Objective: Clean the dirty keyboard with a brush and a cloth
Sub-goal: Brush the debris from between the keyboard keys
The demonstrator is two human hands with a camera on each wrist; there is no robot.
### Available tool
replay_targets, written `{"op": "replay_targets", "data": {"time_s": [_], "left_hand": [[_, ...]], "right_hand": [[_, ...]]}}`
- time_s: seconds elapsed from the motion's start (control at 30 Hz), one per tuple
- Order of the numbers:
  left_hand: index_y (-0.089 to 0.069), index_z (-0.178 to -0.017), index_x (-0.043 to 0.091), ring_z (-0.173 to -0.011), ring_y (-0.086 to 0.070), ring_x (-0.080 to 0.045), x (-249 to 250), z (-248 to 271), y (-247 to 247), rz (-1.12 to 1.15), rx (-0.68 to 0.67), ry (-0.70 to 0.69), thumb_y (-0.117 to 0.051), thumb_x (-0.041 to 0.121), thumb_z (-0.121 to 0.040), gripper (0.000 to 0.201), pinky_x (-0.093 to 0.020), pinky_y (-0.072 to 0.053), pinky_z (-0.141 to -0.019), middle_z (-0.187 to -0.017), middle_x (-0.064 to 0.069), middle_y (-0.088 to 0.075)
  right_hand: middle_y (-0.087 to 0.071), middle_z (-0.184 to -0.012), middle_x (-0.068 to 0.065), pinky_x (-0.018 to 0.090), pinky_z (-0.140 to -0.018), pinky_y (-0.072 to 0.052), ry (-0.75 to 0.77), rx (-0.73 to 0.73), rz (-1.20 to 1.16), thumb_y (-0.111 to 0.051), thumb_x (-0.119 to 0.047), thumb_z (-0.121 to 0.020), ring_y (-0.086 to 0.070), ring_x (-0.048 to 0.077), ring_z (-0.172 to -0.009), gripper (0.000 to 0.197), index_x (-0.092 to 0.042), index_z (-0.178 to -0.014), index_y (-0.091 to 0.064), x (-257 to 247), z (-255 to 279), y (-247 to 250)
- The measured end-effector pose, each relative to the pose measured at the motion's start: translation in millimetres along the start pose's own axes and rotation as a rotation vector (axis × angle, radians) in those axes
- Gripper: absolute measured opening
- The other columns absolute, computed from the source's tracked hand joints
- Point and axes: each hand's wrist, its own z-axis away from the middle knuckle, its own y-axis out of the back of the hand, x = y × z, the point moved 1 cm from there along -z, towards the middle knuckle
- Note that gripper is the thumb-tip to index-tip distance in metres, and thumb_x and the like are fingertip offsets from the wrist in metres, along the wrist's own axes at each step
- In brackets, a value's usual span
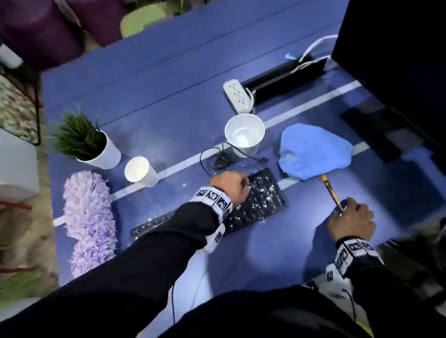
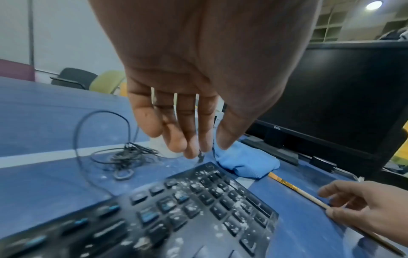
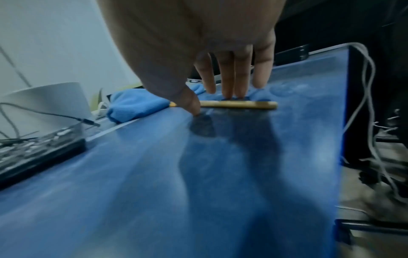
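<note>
Blurring hides keyboard (image 1: 251, 201) near end under left sleeve; specks cover keys. Left hand (image 1: 229, 186) hangs over its far keys, fingers loose, holding nothing. Right hand (image 3: 220, 57) on table (image 3: 154, 174), thumb and fingertips pinching brush (image 3: 238, 104) handle; bristles hidden under cloth (image 1: 314, 152) beyond.

Dim bluish indoor light, 1 ceiling lamp (image 2: 374, 4) glaring, soft hand shadows, motion blur, wide-angle edge warping.
</note>
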Motion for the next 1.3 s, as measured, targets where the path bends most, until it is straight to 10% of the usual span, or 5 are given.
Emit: {"op": "replay_targets", "data": {"time_s": [0.5,0.67,0.8,1.03,1.3], "left_hand": [[-0.071,-0.081,0.025,-0.087,-0.069,-0.027,13.0,-32.2,-34.3,0.553,-0.093,0.182,-0.050,0.070,-0.077,0.049,-0.040,-0.055,-0.086,-0.086,-0.008,-0.074],[-0.064,-0.076,0.025,-0.069,-0.068,-0.009,-18.5,0.5,-27.4,0.969,0.251,0.265,-0.060,0.014,-0.092,0.020,-0.030,-0.058,-0.077,-0.081,-0.005,-0.073],[-0.058,-0.102,0.029,-0.086,-0.061,-0.016,-50.1,47.4,-15.4,0.458,0.574,0.065,-0.059,0.018,-0.088,0.018,-0.028,-0.049,-0.079,-0.097,0.005,-0.066],[-0.074,-0.101,0.027,-0.077,-0.047,-0.020,-104.3,108.5,-33.0,-0.161,0.495,-0.205,-0.049,0.038,-0.091,0.028,-0.032,-0.038,-0.064,-0.087,0.002,-0.064],[-0.053,-0.115,0.008,-0.082,-0.065,-0.032,-168.2,169.8,-51.8,0.275,0.431,0.385,-0.057,0.016,-0.093,0.024,-0.040,-0.053,-0.075,-0.092,-0.012,-0.068]], "right_hand": [[-0.065,-0.077,-0.002,0.019,-0.067,-0.048,0.266,-0.505,-0.616,-0.063,-0.010,-0.087,-0.058,0.001,-0.063,0.014,-0.024,-0.086,-0.060,-95.9,-11.6,-4.7],[-0.067,-0.081,-0.004,0.032,-0.073,-0.051,0.382,-0.757,-0.612,-0.061,-0.016,-0.092,-0.061,0.014,-0.073,0.013,-0.029,-0.088,-0.061,-139.4,8.2,-12.1],[-0.061,-0.068,0.005,0.025,-0.050,-0.047,0.390,-0.948,-0.654,-0.056,-0.009,-0.095,-0.059,0.011,-0.051,0.009,-0.015,-0.097,-0.062,-167.5,30.3,-13.1],[-0.069,-0.070,0.014,0.020,-0.055,-0.043,0.492,-1.069,-0.649,-0.062,-0.009,-0.092,-0.054,0.002,-0.047,0.012,-0.019,-0.092,-0.069,-203.7,63.7,-14.0],[-0.071,-0.091,0.002,0.023,-0.051,-0.046,0.153,-0.891,-0.738,-0.062,-0.051,-0.087,-0.066,0.010,-0.070,0.031,-0.022,-0.098,-0.065,-204.9,51.5,-6.7]]}}
